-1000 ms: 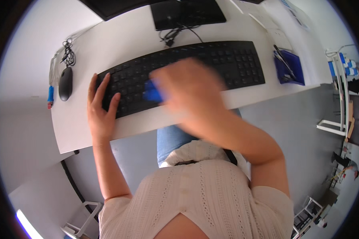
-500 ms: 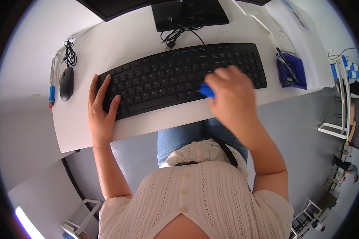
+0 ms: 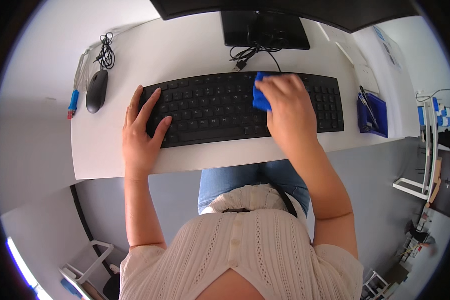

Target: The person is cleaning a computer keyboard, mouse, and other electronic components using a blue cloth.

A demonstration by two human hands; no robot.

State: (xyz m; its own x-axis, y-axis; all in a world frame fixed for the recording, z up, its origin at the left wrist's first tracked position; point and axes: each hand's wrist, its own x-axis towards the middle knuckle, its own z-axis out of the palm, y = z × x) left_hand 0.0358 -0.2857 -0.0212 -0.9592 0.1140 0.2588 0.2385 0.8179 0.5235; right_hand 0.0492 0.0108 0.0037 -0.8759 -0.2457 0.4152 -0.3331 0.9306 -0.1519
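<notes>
On the far left of the tabletop (image 3: 100, 152), a dark mouse (image 3: 96, 92) lies well apart from the work, its cord bundled beyond it. The left hand (image 3: 140, 136) rests over the left end of the black keyboard (image 3: 205, 112), fingers spread wide and gripping nothing; its thumb lies over the near keys. That seems a good brace: steady, light weight at the end should stop sliding without pressing keys hard. Right of the keyboard's middle, the right hand (image 3: 291, 107) has its slightly blurred fingers bent around a blue cloth (image 3: 260, 95), which shows at their left over the keys. For wiping, a flat cloth and short, even strokes should serve best, with lighter pressure at key edges to avoid snagging. Farther right, the blue tray (image 3: 381, 120) with pens (image 3: 368, 106) stands near the keyboard's end; long rightward strokes could knock it.
</notes>
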